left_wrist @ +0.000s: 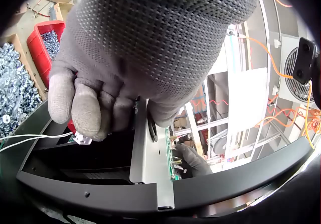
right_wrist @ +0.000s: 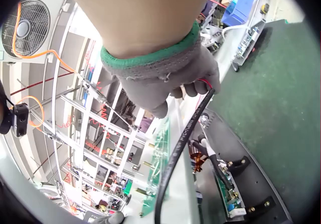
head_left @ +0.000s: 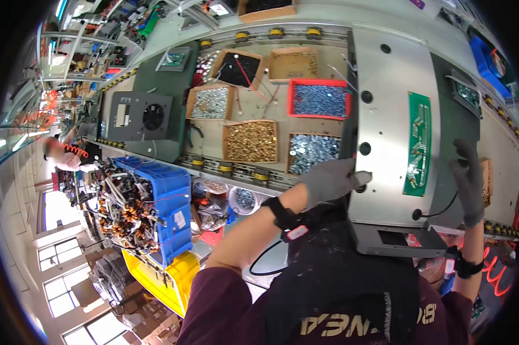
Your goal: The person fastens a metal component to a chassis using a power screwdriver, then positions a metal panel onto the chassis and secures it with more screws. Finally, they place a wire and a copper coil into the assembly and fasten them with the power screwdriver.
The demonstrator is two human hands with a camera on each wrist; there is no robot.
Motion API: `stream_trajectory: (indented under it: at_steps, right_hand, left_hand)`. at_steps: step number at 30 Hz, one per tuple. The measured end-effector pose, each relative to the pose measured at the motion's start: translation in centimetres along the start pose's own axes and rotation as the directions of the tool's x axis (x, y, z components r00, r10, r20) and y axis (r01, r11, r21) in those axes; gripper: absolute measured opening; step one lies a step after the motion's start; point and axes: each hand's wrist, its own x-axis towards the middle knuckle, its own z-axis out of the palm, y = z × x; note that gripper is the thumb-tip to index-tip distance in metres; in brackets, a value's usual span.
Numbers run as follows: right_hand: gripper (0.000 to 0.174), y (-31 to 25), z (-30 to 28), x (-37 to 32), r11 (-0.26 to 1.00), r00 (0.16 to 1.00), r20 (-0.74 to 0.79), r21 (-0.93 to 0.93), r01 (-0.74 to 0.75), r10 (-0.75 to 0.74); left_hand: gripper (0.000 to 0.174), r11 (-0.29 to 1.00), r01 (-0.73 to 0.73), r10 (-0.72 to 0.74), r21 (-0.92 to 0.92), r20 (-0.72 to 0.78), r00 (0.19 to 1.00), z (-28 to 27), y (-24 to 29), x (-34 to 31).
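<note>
Read from the middle of the head view, a person (head_left: 67,154) is at nine o'clock on the far left, with windows (head_left: 57,253) at eight. A grey unit with a fan (head_left: 121,117) lies at ten on a green mat (head_left: 175,123). Nearer, between eight and nine, a blue crate (head_left: 176,224) holds tangled wired parts, with a yellow bin (head_left: 182,280) below it. On the bench (head_left: 271,52), a box of silver parts (head_left: 209,103) sits at eleven, a box of gold-coloured parts (head_left: 251,141) at twelve and a red tray of bluish parts (head_left: 319,99) at one.

The gloved left hand (head_left: 333,183), at three, grips the near left edge of the metal housing (head_left: 386,121), thumb on top and fingers over the side. The housing runs from one round to four, a green circuit board (head_left: 418,144) along its upper face. Farther right at three, the gloved right hand (head_left: 470,184) has its fingers curled round the black cable (right_wrist: 183,143), near the end where a thin red wire (right_wrist: 206,83) shows. A blue bin (head_left: 488,68) is at two.
</note>
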Motion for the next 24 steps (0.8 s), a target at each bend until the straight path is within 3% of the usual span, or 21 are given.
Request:
stream_trajectory:
  at_steps: [3, 5, 7, 9, 10, 11, 12, 13, 14, 15, 16, 17, 18, 19, 21, 22, 23, 24]
  right_hand:
    - [0.044, -0.9, -0.8, -1.4, 0.997, 0.996, 0.03, 0.001, -0.081, 0.081]
    - [0.044, -0.3, -1.6, -2.4, 0.995, 0.998, -0.002, -0.071, -0.068, 0.068]
    - [0.042, -0.2, -2.7, -3.3, 0.984, 0.986, -0.07, -0.087, -0.158, 0.152]
    - [0.038, -0.6, -4.5, -4.4, 0.983, 0.949, -0.256, 0.035, -0.183, 0.186]
    - [0.035, -0.8, -5.4, -5.5, 0.988, 0.938, -0.314, 0.02, -0.152, 0.15]
    - [0.034, -1.1, -6.5, -7.1, 0.991, 0.921, -0.371, -0.011, -0.131, 0.118]
    - [0.033, -1.4, -7.1, -8.8, 0.981, 0.885, -0.44, -0.039, -0.188, 0.152]
    - [0.032, -1.7, -7.5, -10.7, 0.967, 0.876, -0.461, -0.122, -0.223, 0.144]
    - [0.031, -2.4, -7.3, -12.2, 0.946, 0.808, -0.532, -0.039, -0.322, 0.253]
    - [0.03, -3.1, -7.1, -13.7, 0.913, 0.723, -0.591, 0.057, -0.403, 0.357]
    - [0.029, -3.4, -6.7, -15.3, 0.889, 0.678, -0.626, 0.054, -0.454, 0.384]
    - [0.025, -2.4, -6.3, -17.2, 0.882, 0.641, -0.658, 0.076, -0.465, 0.395]
    - [0.023, -0.9, -6.0, -19.5, 0.879, 0.671, -0.629, 0.042, -0.476, 0.393]
    - [0.023, -0.7, -4.7, -20.9, 0.839, 0.636, -0.631, 0.045, -0.542, 0.444]
    - [0.022, 2.8, -2.4, -24.9, 0.752, 0.638, -0.544, -0.02, -0.659, 0.545]
    - [0.021, 1.7, -1.1, -24.9, 0.662, 0.638, -0.501, -0.16, -0.732, 0.585]
    - [0.021, 3.2, -0.4, -26.5, 0.621, 0.679, -0.408, -0.286, -0.73, 0.61]
    - [0.024, 5.2, 0.2, -27.9, 0.523, 0.671, -0.326, -0.438, -0.731, 0.666]
  left_hand:
    - [0.054, 0.991, 0.029, -0.012, -0.134, 0.123, 0.992, -1.7, 0.4, -0.8]
    - [0.042, 0.994, -0.09, 0.094, -0.068, 0.055, 0.994, -1.6, -1.4, 0.1]
    - [0.043, 0.986, -0.136, 0.139, -0.095, 0.018, 0.99, -1.9, -4.4, 0.5]
    - [0.043, 0.979, -0.155, 0.148, -0.133, -0.067, 0.987, -3.1, -7.6, 0.7]
    - [0.043, 0.993, -0.099, 0.09, -0.066, -0.135, 0.987, -4.6, -9.5, 0.4]
    - [0.042, 0.977, 0.173, -0.15, 0.122, -0.179, 0.972, -6.2, -12.7, 1.4]
    - [0.047, 0.937, 0.197, -0.139, 0.289, -0.21, 0.968, -8.6, -13.3, 0.8]
    - [0.058, 0.819, 0.441, -0.266, 0.366, -0.439, 0.858, -8.8, -19.4, 2.0]
    - [0.067, 0.744, 0.542, -0.283, 0.39, -0.551, 0.785, -9.7, -23.7, 2.5]
    - [0.077, 0.678, 0.628, -0.344, 0.383, -0.589, 0.731, -9.9, -29.2, 3.4]
    - [0.079, 0.726, 0.615, -0.366, 0.308, -0.583, 0.725, -9.8, -28.3, 2.2]
    - [0.078, 0.709, 0.568, -0.242, 0.417, -0.613, 0.752, -9.2, -32.4, 2.6]
    - [0.07, 0.712, 0.576, -0.251, 0.402, -0.621, 0.743, -8.9, -30.5, 2.0]
    - [0.07, 0.716, 0.557, -0.233, 0.421, -0.608, 0.759, -8.7, -30.3, 2.2]
    - [0.059, 0.649, 0.636, -0.445, 0.417, -0.471, 0.762, -8.4, -30.3, 2.0]
    - [0.037, 0.701, 0.582, -0.308, 0.413, -0.561, 0.769, -7.7, -30.0, 1.2]
    - [0.037, 0.699, 0.58, -0.301, 0.418, -0.564, 0.769, -7.9, -30.6, 0.9]
    - [0.029, 0.789, 0.499, -0.253, 0.359, -0.55, 0.796, -8.5, -31.5, 0.6]
